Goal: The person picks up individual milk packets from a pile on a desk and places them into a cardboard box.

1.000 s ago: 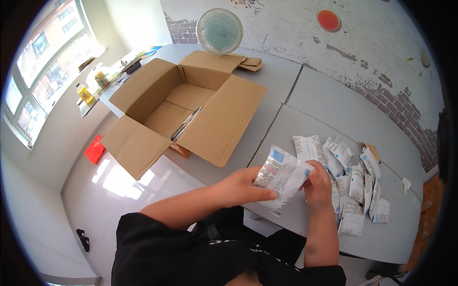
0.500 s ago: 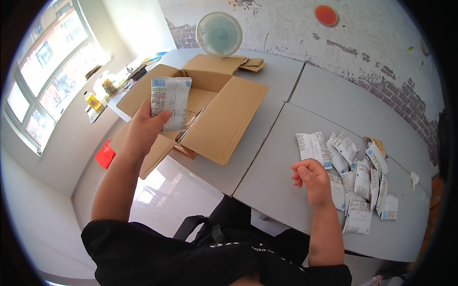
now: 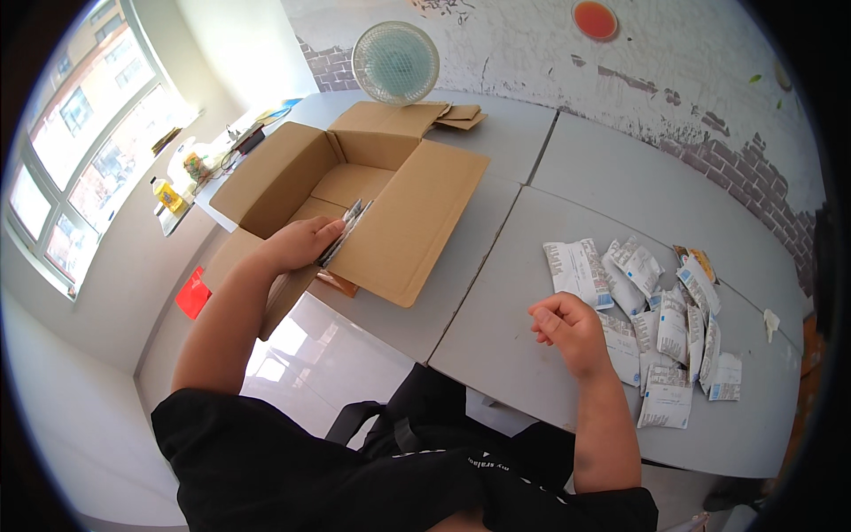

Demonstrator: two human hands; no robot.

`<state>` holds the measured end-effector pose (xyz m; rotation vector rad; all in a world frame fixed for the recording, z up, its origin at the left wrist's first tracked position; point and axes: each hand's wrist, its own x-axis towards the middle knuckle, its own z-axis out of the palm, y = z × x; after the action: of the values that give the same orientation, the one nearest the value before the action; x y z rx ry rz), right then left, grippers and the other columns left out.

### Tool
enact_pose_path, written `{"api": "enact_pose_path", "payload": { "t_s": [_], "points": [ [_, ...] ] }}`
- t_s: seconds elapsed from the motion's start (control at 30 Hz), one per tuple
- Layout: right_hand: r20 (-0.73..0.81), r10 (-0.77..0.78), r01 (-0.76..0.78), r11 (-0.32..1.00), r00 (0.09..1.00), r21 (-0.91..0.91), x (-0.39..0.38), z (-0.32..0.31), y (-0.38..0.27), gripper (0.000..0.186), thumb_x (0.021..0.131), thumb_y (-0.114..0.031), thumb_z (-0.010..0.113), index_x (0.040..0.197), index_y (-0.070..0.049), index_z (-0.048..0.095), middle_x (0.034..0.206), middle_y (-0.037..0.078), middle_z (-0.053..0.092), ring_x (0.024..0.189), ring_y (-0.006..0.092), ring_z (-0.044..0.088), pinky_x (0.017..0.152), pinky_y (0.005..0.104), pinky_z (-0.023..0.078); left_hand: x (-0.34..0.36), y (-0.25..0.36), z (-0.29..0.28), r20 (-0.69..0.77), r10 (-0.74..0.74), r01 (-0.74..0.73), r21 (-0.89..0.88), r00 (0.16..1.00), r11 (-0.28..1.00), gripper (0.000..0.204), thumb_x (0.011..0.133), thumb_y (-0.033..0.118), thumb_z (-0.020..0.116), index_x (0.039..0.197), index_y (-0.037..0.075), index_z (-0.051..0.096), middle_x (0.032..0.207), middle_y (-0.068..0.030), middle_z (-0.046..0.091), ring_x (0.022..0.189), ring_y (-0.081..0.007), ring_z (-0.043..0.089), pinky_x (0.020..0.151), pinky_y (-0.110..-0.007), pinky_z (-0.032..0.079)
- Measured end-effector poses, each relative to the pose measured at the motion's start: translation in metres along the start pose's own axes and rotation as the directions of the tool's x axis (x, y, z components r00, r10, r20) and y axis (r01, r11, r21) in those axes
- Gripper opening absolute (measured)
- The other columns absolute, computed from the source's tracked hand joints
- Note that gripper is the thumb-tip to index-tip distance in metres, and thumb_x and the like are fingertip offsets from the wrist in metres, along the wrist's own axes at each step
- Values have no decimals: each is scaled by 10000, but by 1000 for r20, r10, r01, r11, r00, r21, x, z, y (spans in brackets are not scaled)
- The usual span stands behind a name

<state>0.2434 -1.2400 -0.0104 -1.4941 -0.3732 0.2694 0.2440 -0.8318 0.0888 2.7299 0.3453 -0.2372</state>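
My left hand (image 3: 301, 246) reaches over the near side of an open cardboard box (image 3: 403, 244). Its fingers are closed on a white packet (image 3: 353, 213), now edge-on beside other packets lined up along the box's right inner wall; the fingertips are hidden inside. Above the table, my right hand (image 3: 572, 331) hovers with fingers curled and nothing visible in them. Close beyond it lies a loose pile of several white printed packets (image 3: 671, 324), the nearest one (image 3: 578, 272) lying flat at the pile's left edge.
Folded cardboard (image 3: 461, 116) and a round fan (image 3: 395, 64) stand behind the box. A yellow bottle (image 3: 166, 193) is by the window. At the pile's far side is an orange-brown packet (image 3: 700, 262), with a crumpled white scrap (image 3: 770, 324) farther right on the grey table (image 3: 496, 310).
My left hand has lowered the white packet from above the box into it, turning it edge-on. My right hand has barely moved.
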Motion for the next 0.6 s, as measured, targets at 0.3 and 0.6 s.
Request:
{"api": "enact_pose_path", "payload": {
  "t_s": [0.3,0.6],
  "points": [
    [23,14,-12,995,1000,-100,0,3,2,169,885,-181,673,874,-16,639,784,10,600,696,82,546,630,245,467,16,4,-6,-76,31,-22,111,997,994,508,980,476,429,1150,50,648,1060,-172,668,1016,-316,621,894,-390,458],
    [106,-208,234,851,972,-470,-7,8,-1,205,817,-234,708,811,-43,636,748,66,597,663,198,575,608,315,472,24,138,42,-300,746,-740,160,594,653,202,919,192,603,1027,40,682,989,-110,679,914,-248,644,821,-349,504]
  ]
}}
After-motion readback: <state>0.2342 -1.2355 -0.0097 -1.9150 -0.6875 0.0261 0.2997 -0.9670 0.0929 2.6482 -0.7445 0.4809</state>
